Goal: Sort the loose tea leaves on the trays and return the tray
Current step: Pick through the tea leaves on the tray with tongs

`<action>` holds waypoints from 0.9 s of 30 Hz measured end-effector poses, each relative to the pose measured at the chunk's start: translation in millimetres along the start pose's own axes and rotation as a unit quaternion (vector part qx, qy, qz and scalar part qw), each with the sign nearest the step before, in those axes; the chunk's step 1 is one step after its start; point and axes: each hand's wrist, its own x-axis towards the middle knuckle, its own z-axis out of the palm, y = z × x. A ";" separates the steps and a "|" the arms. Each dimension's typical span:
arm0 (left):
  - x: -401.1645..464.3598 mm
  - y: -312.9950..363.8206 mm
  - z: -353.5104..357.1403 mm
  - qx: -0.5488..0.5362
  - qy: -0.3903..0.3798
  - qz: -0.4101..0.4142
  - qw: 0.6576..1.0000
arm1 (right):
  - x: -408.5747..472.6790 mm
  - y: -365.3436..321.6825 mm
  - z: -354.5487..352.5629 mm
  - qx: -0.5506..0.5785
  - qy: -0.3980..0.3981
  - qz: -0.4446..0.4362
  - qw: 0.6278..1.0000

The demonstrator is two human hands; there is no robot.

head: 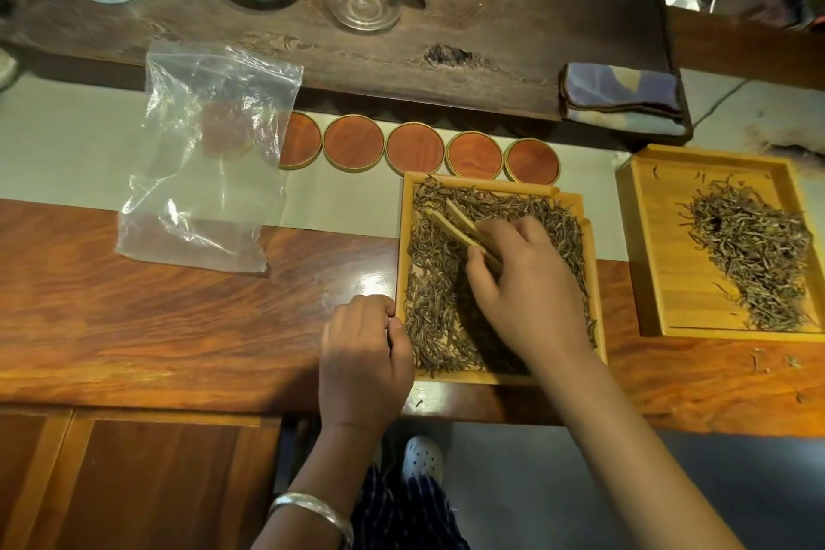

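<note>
No legible text, labels, brands, numbers or signs appear in the head view.

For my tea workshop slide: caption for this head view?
Right hand works bamboo tongs through tea leaves while left hand steadies the tray.
</note>
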 end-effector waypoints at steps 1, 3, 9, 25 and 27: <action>0.1 0.1 0.1 0.001 0.000 0.000 1.000 | -6.6 0.8 0.4 -0.001 -0.010 0.004 1.000; 0.0 0.2 0.4 0.000 0.002 -0.002 1.000 | -15.2 0.1 3.7 -0.009 -0.035 0.010 0.999; -1.3 0.8 1.2 -0.001 0.006 -0.004 1.000 | -6.2 -5.8 5.2 0.001 -0.024 0.004 1.000; -0.6 1.5 1.5 -0.007 -0.002 -0.014 1.000 | -32.8 -5.4 4.8 -0.010 -0.054 -0.009 0.998; -0.5 1.4 1.4 -0.007 -0.005 -0.014 1.000 | -35.1 -7.6 6.4 -0.013 -0.072 -0.015 0.997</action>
